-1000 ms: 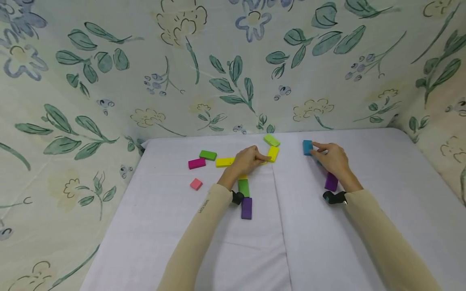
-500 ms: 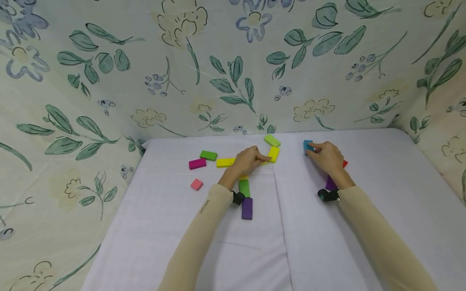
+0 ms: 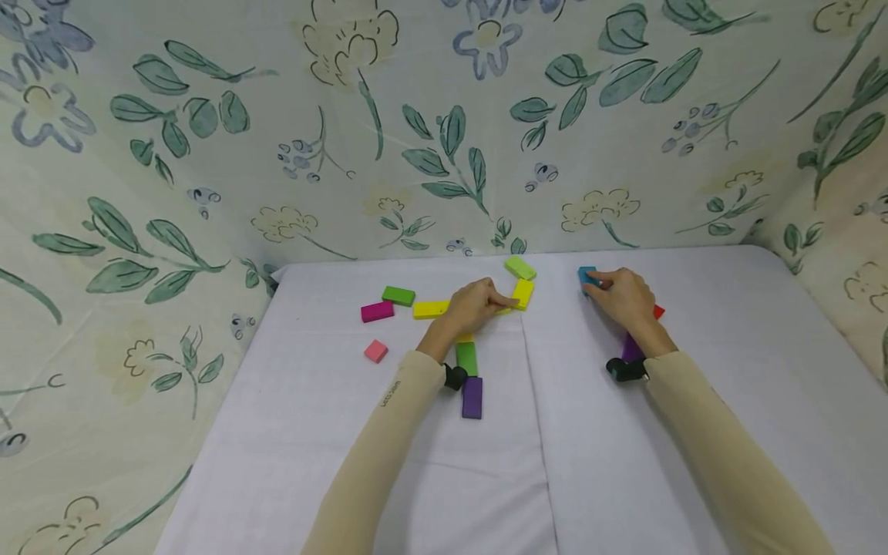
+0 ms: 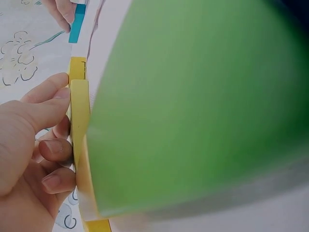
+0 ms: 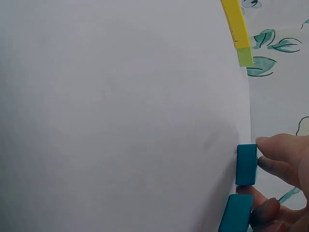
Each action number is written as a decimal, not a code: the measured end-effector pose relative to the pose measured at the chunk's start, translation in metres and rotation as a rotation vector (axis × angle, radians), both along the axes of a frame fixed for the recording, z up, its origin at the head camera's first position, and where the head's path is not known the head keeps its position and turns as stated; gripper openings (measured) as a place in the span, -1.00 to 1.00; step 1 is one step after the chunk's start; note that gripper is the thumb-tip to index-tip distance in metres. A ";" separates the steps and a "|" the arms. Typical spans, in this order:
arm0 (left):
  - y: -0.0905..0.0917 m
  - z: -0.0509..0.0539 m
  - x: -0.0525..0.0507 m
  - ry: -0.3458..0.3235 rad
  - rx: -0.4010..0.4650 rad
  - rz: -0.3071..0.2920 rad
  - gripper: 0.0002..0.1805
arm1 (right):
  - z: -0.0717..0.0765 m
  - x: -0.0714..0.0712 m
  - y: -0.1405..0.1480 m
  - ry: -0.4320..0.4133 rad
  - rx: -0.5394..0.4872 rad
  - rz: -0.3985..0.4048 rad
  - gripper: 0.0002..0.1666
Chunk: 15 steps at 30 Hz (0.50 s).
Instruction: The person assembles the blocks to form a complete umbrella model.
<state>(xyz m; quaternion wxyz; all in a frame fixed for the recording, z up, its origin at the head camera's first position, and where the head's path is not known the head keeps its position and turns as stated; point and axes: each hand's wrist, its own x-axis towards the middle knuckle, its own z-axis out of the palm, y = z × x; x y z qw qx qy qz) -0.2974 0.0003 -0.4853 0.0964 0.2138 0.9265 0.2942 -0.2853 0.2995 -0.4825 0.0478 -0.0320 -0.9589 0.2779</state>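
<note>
My left hand (image 3: 475, 308) lies over a row of yellow blocks, hiding part of it. In the left wrist view its fingertips touch one side of a yellow block (image 4: 80, 104), while a green block (image 4: 193, 106) fills the foreground. A tilted yellow block (image 3: 523, 294) stands just past the index finger, a light-green block (image 3: 520, 267) behind it. Further right, my right hand (image 3: 624, 299) pinches a blue block (image 3: 587, 279) on the table. The right wrist view shows fingertips against that block, with a second blue block (image 5: 236, 212) close beside it.
Purple (image 3: 632, 351) and red (image 3: 658, 311) blocks sit partly hidden by the right hand and wrist. Left of the row lie a green block (image 3: 398, 295), a magenta block (image 3: 378, 311) and a pink block (image 3: 376, 351). Another purple block (image 3: 472, 398) stands nearer, on the white cloth (image 3: 312, 447).
My right hand has shifted slightly left and closed in on the blue block, covering the second blue block and uncovering the red one. My left hand has stayed in place.
</note>
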 end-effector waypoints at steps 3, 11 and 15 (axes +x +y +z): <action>0.000 0.001 0.000 -0.002 -0.003 0.003 -0.73 | -0.001 -0.002 0.000 0.011 0.003 -0.003 -0.48; 0.001 0.002 0.001 -0.006 0.005 0.007 -0.73 | -0.001 -0.003 -0.001 0.019 0.022 0.003 -0.50; 0.001 0.003 0.000 -0.016 0.005 0.012 -0.73 | -0.001 -0.003 -0.002 0.032 0.036 -0.005 -0.50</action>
